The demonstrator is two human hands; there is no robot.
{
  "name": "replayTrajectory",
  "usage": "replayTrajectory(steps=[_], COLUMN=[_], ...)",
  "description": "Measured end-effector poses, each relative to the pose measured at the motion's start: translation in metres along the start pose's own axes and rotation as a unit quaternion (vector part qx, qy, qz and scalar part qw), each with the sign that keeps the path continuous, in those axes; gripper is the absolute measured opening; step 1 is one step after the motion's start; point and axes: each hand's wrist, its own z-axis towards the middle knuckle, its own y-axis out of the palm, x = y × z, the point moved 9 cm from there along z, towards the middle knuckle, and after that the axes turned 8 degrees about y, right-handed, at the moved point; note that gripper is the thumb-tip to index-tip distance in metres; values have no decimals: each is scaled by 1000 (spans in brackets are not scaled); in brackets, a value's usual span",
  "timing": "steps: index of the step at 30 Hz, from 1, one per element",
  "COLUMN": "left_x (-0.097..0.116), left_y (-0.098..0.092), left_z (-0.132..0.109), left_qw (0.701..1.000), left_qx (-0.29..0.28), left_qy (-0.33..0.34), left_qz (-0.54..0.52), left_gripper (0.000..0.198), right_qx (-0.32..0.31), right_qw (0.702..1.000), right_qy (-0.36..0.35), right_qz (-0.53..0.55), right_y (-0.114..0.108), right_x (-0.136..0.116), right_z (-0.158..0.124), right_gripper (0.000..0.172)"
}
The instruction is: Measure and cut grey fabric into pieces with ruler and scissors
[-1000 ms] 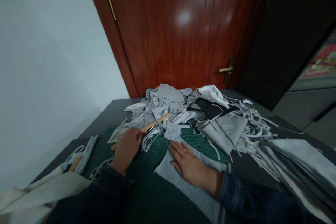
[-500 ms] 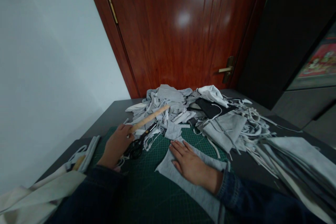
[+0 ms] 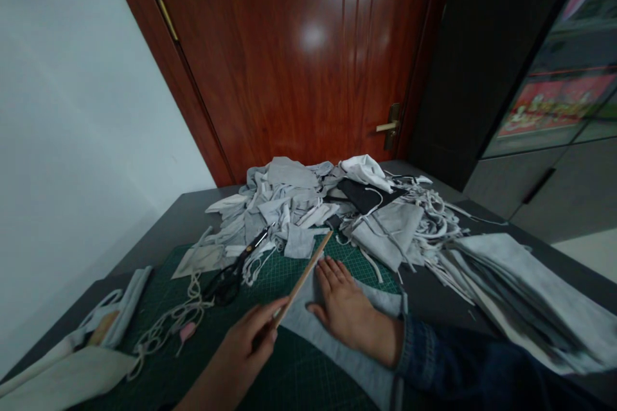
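My left hand (image 3: pixel 245 340) pinches the near end of a wooden ruler (image 3: pixel 304 278), which slants up and to the right above the green cutting mat (image 3: pixel 270 372). Its far end hangs over the edge of a grey fabric piece (image 3: pixel 332 340). My right hand (image 3: pixel 349 314) lies flat on that grey piece, fingers stretched out and pointing away from me. Black scissors (image 3: pixel 231 273) rest on the mat to the left of the ruler, beside a tangle of white cord (image 3: pixel 168 324).
A heap of grey, white and black fabric scraps (image 3: pixel 332 205) covers the far half of the dark table (image 3: pixel 168 225). Stacked grey pieces (image 3: pixel 525 289) lie at right, folded cloth (image 3: pixel 72 359) at the near left. A red-brown door (image 3: pixel 308 58) stands behind.
My left hand lifted the ruler off the scrap heap and carried it right and nearer, over the grey piece. The scissors now lie uncovered. My right hand stayed flat.
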Motion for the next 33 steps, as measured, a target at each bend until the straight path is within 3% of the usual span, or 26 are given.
replayTrajectory(steps=[3,7,10,13,17,23,29,33], left_x=[3,4,-3,-7,-7,-5,10,15], left_y=[14,19,18,19,25,26,33,31], left_z=[-6,-10,-10,-11,-14,-11,-11,-6], left_qw=[999,998,997,993,984,969,948,946], left_qx=[-30,-28,-39,-68,-102,-101,-103,-115], left_qy=[5,21,18,31,35,5,52,43], left_qz=[21,43,68,95,139,225,298,299], left_gripper=[52,58,61,61,63,63,62,66], right_qx=[5,36,86,143,162,144,124,91], right_qw=[999,993,977,965,971,984,991,993], right_qy=[47,80,85,87,78,74,33,-10], right_qz=[6,78,177,201,158,78,-32,-79], right_y=[-7,-18,-26,-31,-27,-19,-20,-19], right_x=[16,34,48,60,61,52,38,28], right_z=[2,6,6,2,-1,-4,-8,-8], right_gripper=[76,74,70,69,71,77,65,60])
